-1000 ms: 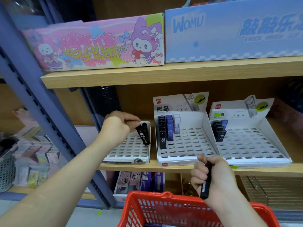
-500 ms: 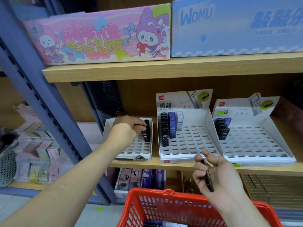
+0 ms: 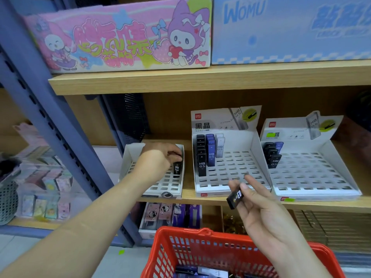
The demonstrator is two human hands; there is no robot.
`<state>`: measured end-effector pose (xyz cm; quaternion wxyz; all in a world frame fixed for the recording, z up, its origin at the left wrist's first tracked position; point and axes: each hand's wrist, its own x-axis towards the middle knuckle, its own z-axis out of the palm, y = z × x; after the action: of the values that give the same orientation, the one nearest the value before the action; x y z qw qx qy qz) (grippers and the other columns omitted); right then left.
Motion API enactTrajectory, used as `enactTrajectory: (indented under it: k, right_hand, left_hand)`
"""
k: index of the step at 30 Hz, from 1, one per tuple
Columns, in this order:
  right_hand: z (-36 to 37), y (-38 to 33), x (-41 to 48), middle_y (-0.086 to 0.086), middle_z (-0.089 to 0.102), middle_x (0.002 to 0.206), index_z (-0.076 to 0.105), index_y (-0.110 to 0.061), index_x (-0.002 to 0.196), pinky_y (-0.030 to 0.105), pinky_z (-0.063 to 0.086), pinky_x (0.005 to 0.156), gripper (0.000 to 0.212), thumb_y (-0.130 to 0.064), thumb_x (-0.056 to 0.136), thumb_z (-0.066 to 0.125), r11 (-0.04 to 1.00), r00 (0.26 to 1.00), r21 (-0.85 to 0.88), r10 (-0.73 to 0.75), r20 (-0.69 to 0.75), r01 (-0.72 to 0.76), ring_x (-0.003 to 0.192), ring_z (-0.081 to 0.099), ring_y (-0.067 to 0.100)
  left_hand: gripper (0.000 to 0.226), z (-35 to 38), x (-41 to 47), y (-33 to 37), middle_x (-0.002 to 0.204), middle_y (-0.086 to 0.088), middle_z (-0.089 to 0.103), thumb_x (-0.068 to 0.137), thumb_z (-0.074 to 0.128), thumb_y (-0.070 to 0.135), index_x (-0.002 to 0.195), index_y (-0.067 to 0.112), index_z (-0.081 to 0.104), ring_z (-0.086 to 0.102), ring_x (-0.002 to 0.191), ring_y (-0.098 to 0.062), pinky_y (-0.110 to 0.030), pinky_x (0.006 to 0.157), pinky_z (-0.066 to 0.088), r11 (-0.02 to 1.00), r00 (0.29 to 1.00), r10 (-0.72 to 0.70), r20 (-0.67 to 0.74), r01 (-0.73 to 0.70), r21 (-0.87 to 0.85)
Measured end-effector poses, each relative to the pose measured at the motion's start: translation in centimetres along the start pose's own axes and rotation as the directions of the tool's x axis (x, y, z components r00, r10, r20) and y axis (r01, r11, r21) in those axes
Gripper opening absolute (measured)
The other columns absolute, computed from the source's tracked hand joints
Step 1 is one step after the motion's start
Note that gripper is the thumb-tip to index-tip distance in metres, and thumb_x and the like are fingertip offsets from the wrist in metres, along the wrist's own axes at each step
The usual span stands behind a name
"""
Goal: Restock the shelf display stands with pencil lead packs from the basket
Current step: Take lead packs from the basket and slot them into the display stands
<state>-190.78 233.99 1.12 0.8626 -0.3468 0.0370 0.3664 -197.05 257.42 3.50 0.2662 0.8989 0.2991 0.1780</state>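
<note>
the left hand (image 3: 160, 158) pinches the top of a black pack (image 3: 177, 168), which stands upright in a slot of the small stand (image 3: 128, 155) just left of the middle stand (image 3: 255, 141). the right hand (image 3: 261, 211) holds a second pack (image 3: 235, 198) between thumb and fingers in front of the middle stand. more packs lie in the basket (image 3: 186, 231) below it. the packs look light, stiff and smooth, so probably slippery. a pinch on the narrow sides near the top should guide one in.
</note>
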Motion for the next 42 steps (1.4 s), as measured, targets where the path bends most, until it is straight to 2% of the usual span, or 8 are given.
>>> enactTrajectory:
  k: [7, 15, 18, 26, 29, 35, 38, 42]
  right_hand:
    - [0.9, -0.1, -0.3, 0.012, 0.073, 0.076, 0.063, -0.002, 0.107, 0.025, 0.059, 0.061, 0.037, 0.0, 0.07, 0.065, 0.998, 1.0, -0.062, -0.01, 0.018, 0.011, 0.074, 0.074, 0.02]
    - [1.6, 0.4, -0.8, 0.006, 0.07, 0.074, 0.066, -0.01, 0.101, 0.039, 0.053, 0.078, 0.027, -0.008, 0.073, 0.068, 0.979, 0.998, -0.205, 0.008, 0.06, 0.004, 0.065, 0.067, 0.017]
    - [1.8, 0.7, -1.1, 0.007, 0.069, 0.075, 0.067, -0.01, 0.101, 0.038, 0.051, 0.075, 0.031, -0.009, 0.071, 0.07, 0.972, 0.997, -0.235, 0.018, 0.069, -0.001, 0.068, 0.064, 0.019]
    - [1.9, 1.9, -0.8, 0.01, 0.066, 0.081, 0.061, -0.013, 0.106, 0.029, 0.053, 0.063, 0.032, -0.012, 0.076, 0.072, 0.936, 0.997, -0.352, 0.016, 0.074, 0.011, 0.073, 0.061, 0.023]
    - [2.6, 2.9, -0.5, 0.013, 0.066, 0.081, 0.056, -0.017, 0.103, 0.035, 0.055, 0.068, 0.015, -0.015, 0.091, 0.065, 0.838, 0.994, -0.543, 0.001, 0.11, 0.059, 0.078, 0.061, 0.031]
    - [3.9, 4.6, 0.4, -0.001, 0.076, 0.08, 0.059, -0.023, 0.107, 0.03, 0.05, 0.07, 0.012, -0.02, 0.096, 0.061, 0.559, 0.977, -0.802, -0.085, 0.198, 0.211, 0.062, 0.063, 0.004]
    - [4.1, 4.6, 0.7, -0.001, 0.076, 0.082, 0.059, -0.023, 0.11, 0.02, 0.048, 0.057, 0.014, -0.016, 0.097, 0.058, 0.596, 0.978, -0.778, -0.076, 0.193, 0.199, 0.06, 0.068, 0.008]
    - [4.2, 4.5, 0.9, -0.002, 0.076, 0.08, 0.056, -0.024, 0.106, 0.043, 0.052, 0.091, 0.019, -0.021, 0.091, 0.068, 0.526, 0.967, -0.811, -0.138, 0.215, 0.256, 0.081, 0.072, 0.022]
  left_hand:
    - [0.008, 1.1, -0.7, -1.5, 0.083, 0.007, 0.059, 0.08, 0.073, 0.006, 0.086, 0.009, 0.077, 0.053, 0.075, -0.001, 0.001, 0.071, 0.036, 0.968, 0.951, 0.242, -0.193, -0.25, -0.019]
    - [0.009, 1.3, -1.0, -1.3, 0.084, 0.005, 0.066, 0.082, 0.071, 0.009, 0.088, 0.011, 0.077, 0.058, 0.078, -0.008, -0.001, 0.073, 0.039, 0.972, 0.945, 0.226, -0.236, -0.235, -0.009]
    - [0.009, 1.5, -1.1, -1.3, 0.086, 0.003, 0.067, 0.082, 0.071, 0.008, 0.089, 0.01, 0.076, 0.06, 0.08, -0.011, -0.013, 0.078, 0.046, 0.975, 0.944, 0.206, -0.259, -0.219, -0.024]
    - [0.012, 1.4, -1.2, -1.8, 0.087, 0.006, 0.063, 0.083, 0.068, 0.004, 0.09, 0.009, 0.076, 0.057, 0.083, -0.01, 0.003, 0.073, 0.033, 0.975, 0.947, 0.218, -0.235, -0.22, 0.018]
    - [0.016, 1.0, -1.0, -2.0, 0.097, 0.0, 0.064, 0.086, 0.064, 0.003, 0.098, 0.007, 0.074, 0.055, 0.09, -0.011, -0.003, 0.077, 0.032, 0.972, 0.959, 0.233, -0.16, -0.227, 0.058]
    - [0.015, 1.0, -1.0, -1.2, 0.095, -0.008, 0.067, 0.085, 0.064, 0.003, 0.095, 0.005, 0.075, 0.063, 0.089, -0.024, -0.017, 0.081, 0.041, 0.924, 0.927, 0.364, -0.093, -0.348, 0.156]
    - [0.017, 0.5, -1.0, -1.3, 0.094, -0.001, 0.067, 0.082, 0.073, 0.014, 0.098, 0.015, 0.075, 0.062, 0.086, -0.018, -0.023, 0.082, 0.048, 0.968, 0.962, 0.247, -0.114, -0.24, 0.072]
    - [0.03, -1.8, -0.8, -0.4, 0.084, 0.005, 0.064, 0.079, 0.077, 0.013, 0.106, 0.021, 0.069, 0.062, 0.075, -0.01, -0.018, 0.072, 0.051, 0.971, 0.999, -0.023, -0.029, 0.016, -0.238]
